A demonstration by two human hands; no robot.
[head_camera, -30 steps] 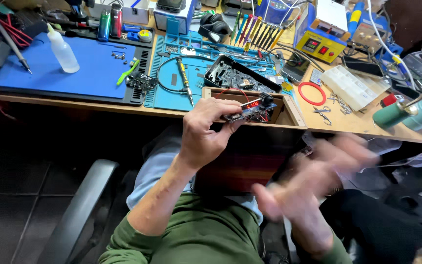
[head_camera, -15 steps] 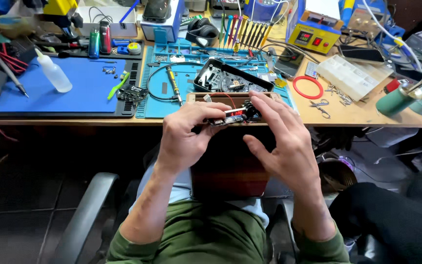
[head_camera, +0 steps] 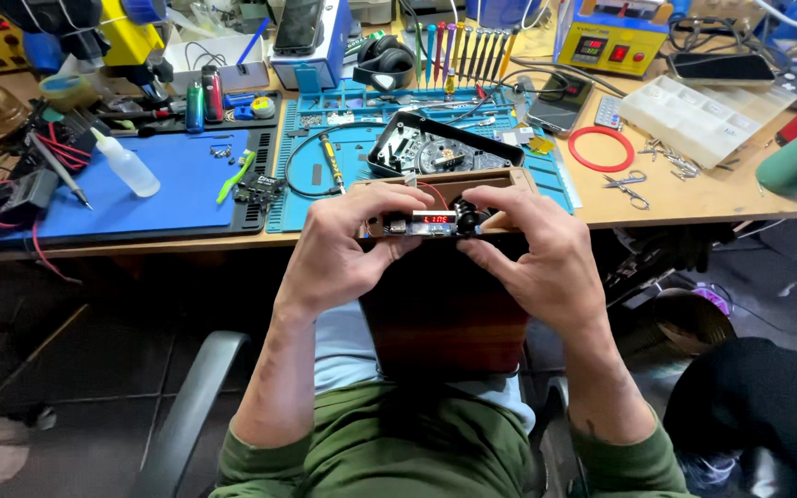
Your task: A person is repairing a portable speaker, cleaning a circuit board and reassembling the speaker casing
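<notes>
Keep left hand (head_camera: 339, 254) and right hand (head_camera: 532, 254) pinching the module (head_camera: 426, 223) by its ends over the box (head_camera: 445, 304) at the bench's front edge; avoid snagging the red wire (head_camera: 434, 192); keep fingers off the lit display.

Both hands (head_camera: 445, 244) on lit circuit module (head_camera: 431, 222)

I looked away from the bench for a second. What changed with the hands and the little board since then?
The right hand, blurred and away from the work a second ago, came in and took hold of the small circuit board at its right end. The left hand kept its grip on the left end, above the open wooden box.
</notes>
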